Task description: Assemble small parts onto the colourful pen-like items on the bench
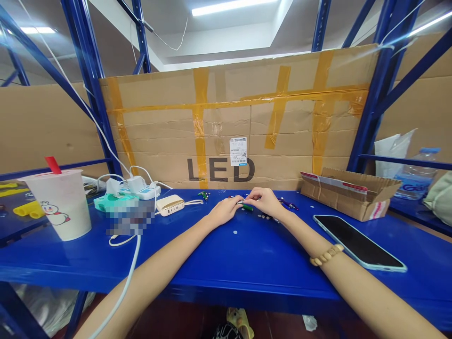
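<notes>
My left hand [226, 210] and my right hand [264, 201] meet over the middle of the blue table. Both are closed, with the fingertips pinching a small silvery piece [241, 202] between them; its exact kind is too small to tell. Just below the fingers lies a small green piece [247, 207]. Small round silvery pieces [268, 217] are scattered under my right wrist. Beyond that wrist are thin purple pieces [288, 204], partly hidden by it. A few small green pieces [204, 195] lie further back, left of my left hand.
A power bank [170, 205] and a white power strip [144, 190] with cables stand left. Nearer is a paper cup [61, 205] with a red straw. On the right are a phone [358, 242] and an open cardboard box [349, 193]. A cardboard wall [162, 136] closes the back.
</notes>
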Action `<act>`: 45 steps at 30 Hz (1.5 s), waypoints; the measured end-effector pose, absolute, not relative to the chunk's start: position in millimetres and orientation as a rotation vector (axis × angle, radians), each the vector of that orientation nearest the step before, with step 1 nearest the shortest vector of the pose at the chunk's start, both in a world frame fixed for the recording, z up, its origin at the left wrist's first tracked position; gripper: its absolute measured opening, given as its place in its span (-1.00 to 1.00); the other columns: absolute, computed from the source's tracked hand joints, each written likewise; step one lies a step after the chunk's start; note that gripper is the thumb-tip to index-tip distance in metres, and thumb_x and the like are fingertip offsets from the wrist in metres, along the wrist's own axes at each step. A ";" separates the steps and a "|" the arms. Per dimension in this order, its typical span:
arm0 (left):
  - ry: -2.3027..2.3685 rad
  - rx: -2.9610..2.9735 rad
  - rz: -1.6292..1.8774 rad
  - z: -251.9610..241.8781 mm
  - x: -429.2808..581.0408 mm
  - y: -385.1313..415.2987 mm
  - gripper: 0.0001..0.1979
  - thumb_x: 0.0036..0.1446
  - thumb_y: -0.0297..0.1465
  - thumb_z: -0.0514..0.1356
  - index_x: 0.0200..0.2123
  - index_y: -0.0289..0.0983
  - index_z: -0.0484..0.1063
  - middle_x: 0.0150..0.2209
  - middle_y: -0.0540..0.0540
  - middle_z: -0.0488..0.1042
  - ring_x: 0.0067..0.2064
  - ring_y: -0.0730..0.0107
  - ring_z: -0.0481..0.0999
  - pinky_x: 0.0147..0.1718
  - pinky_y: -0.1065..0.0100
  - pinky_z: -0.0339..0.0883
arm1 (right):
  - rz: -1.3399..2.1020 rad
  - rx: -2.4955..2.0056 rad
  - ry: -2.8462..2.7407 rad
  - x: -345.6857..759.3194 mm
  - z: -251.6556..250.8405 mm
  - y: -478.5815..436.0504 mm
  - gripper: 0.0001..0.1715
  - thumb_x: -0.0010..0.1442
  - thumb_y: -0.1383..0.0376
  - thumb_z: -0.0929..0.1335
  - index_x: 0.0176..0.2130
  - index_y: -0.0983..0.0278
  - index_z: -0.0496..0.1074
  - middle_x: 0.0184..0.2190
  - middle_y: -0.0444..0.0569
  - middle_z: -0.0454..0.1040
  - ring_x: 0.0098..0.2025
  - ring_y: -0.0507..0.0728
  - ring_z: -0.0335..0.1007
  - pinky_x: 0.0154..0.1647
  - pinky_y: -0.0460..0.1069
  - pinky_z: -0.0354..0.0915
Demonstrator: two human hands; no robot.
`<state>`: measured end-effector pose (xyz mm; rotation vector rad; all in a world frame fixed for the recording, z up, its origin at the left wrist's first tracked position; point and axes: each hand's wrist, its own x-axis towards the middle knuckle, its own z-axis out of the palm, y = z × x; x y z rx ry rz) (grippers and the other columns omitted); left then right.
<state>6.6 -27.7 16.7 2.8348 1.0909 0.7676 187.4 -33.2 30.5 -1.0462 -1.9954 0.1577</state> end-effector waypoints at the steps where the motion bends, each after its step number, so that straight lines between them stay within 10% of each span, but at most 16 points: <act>1: 1.099 2.853 0.774 16.4 6.6 -27.6 -0.77 0.21 -0.33 -0.13 -0.12 -0.18 0.21 -0.15 -0.04 0.42 -0.14 0.34 0.42 -0.19 0.35 0.28 | 0.212 -1.057 -1.970 186.6 30.0 -33.2 -0.73 -0.11 0.12 0.38 -0.54 0.30 0.49 -0.54 -0.05 0.45 -0.51 0.03 0.30 -0.47 -0.09 0.21; 20: 1.193 2.906 0.864 20.4 9.0 -32.7 -0.78 0.19 -0.39 -0.11 -0.09 -0.16 0.16 -0.19 -0.03 0.43 -0.19 0.35 0.43 -0.26 0.37 0.29 | 0.691 -1.222 -1.770 176.8 30.8 -41.5 -0.48 -0.13 -0.08 0.32 -0.54 0.35 0.47 -0.74 -0.12 0.30 -0.69 -0.05 0.14 -0.70 -0.15 0.10; 45: 1.243 2.701 0.959 21.5 8.3 -31.7 -0.79 0.21 -0.30 -0.15 -0.17 -0.13 0.21 -0.24 0.02 0.43 -0.24 0.37 0.44 -0.31 0.42 0.26 | 0.440 -0.962 -1.780 179.3 26.7 -30.7 -0.66 -0.12 0.10 0.38 -0.41 0.32 0.50 -0.41 -0.01 0.48 -0.66 -0.05 0.23 -0.64 -0.10 0.19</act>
